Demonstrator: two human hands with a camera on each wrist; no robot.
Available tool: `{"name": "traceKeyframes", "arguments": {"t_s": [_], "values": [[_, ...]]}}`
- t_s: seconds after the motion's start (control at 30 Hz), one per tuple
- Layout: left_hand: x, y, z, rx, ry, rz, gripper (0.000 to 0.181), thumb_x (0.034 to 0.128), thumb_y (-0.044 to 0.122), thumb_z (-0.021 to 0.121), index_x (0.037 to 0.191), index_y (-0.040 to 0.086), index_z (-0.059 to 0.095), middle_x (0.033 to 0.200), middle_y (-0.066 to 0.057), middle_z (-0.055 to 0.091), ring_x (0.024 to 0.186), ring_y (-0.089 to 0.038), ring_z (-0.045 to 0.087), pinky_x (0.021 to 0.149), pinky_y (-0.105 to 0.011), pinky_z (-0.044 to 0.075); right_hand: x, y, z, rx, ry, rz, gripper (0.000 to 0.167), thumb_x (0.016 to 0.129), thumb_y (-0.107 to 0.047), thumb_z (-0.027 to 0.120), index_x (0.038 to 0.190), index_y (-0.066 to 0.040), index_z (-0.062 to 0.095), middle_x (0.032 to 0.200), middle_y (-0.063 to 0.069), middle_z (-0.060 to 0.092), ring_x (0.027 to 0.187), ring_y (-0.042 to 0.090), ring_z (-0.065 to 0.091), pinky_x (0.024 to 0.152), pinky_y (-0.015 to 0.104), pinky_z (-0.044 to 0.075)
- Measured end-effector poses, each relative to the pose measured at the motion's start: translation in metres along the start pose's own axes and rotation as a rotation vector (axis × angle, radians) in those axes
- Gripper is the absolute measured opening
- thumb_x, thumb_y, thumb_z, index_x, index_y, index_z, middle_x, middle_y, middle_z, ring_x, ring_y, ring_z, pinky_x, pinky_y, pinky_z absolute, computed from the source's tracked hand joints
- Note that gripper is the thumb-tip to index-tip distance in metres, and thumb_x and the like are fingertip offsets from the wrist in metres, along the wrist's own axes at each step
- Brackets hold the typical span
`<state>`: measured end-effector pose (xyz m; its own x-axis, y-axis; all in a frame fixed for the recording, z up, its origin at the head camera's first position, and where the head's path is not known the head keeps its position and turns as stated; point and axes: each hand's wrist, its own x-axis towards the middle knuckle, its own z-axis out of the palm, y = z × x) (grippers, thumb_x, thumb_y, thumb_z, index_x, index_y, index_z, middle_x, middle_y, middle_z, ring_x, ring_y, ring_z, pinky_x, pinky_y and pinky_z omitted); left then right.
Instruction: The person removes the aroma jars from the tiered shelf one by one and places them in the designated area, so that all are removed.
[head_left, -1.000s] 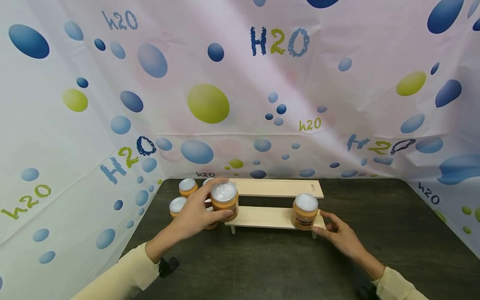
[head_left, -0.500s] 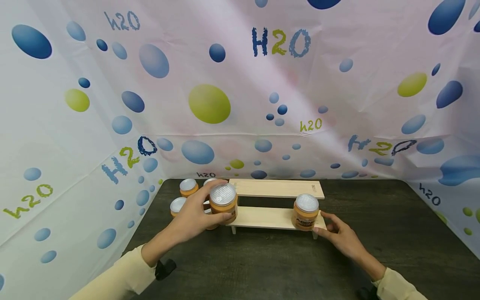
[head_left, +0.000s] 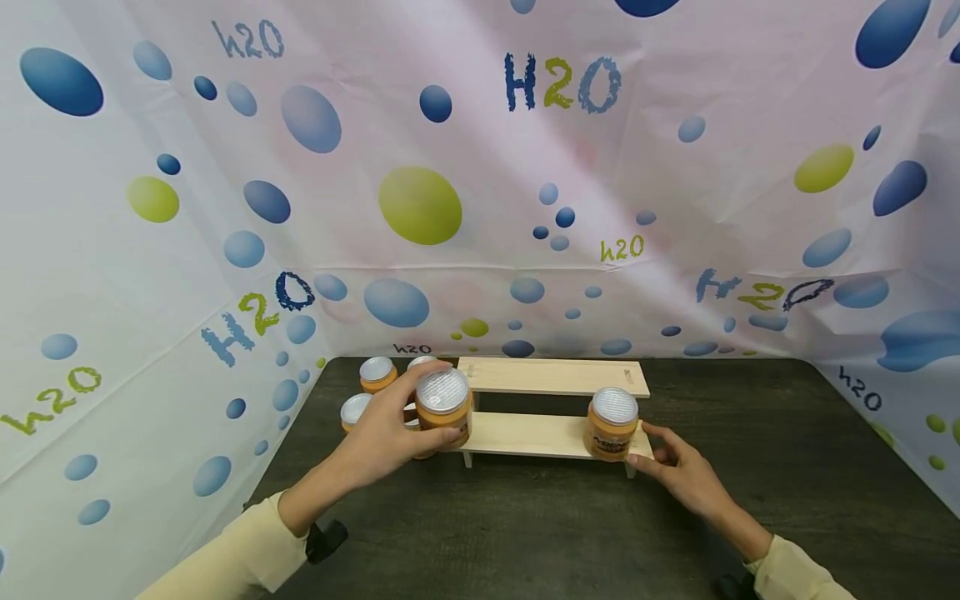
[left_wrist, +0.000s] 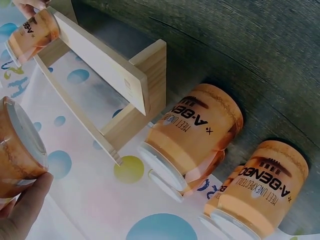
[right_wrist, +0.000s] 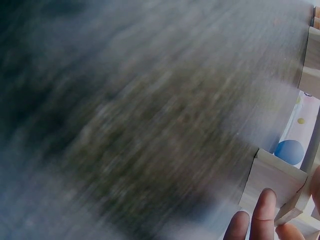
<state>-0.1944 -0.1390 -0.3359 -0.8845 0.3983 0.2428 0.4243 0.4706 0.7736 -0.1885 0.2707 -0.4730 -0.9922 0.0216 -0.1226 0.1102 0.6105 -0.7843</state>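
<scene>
Near the back left corner of the tabletop [head_left: 540,533], four jars [left_wrist: 262,182] stand upright in a cluster; in the head view the hand partly hides them. As far as I can judge, these are the ones not yet dealt with.

Next comes the left hand [head_left: 378,437], fingers and thumb curved round a fifth jar [head_left: 444,414], pinching its sides below the lid. This jar is lifted, just by the left end of the two-step shelf [head_left: 525,435], apart from it in the left wrist view. I would call this step half done: picked up, not set down.

The shelf stands towards the tabletop's back edge. On its lower step, close to the right end, stands the sixth jar [head_left: 612,429], the only one seen placed there, so the work looks early.

Furthest right, the right hand [head_left: 681,473] grips the shelf's right end between thumb and fingers, apparently steadying it.
</scene>
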Motion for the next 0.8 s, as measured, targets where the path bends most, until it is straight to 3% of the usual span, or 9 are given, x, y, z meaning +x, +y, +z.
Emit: {"name": "traceKeyframes", "arguments": {"t_s": [0.8], "values": [[-0.0064,-0.0047,-0.0005,0.044,0.006,0.017,0.078,0.0807,0.020,0.085,0.147,0.021,0.045,0.137,-0.011,0.055,0.119,-0.026,0.061,0.093,-0.043,0.056,0.0006,-0.0006,0.0003,-0.003,0.001,0.012,0.079,0.093,-0.045,0.070,0.154,-0.008,0.037,0.097,0.011,0.061,0.078,0.019,0.051,0.062,0.032,0.040]]}}
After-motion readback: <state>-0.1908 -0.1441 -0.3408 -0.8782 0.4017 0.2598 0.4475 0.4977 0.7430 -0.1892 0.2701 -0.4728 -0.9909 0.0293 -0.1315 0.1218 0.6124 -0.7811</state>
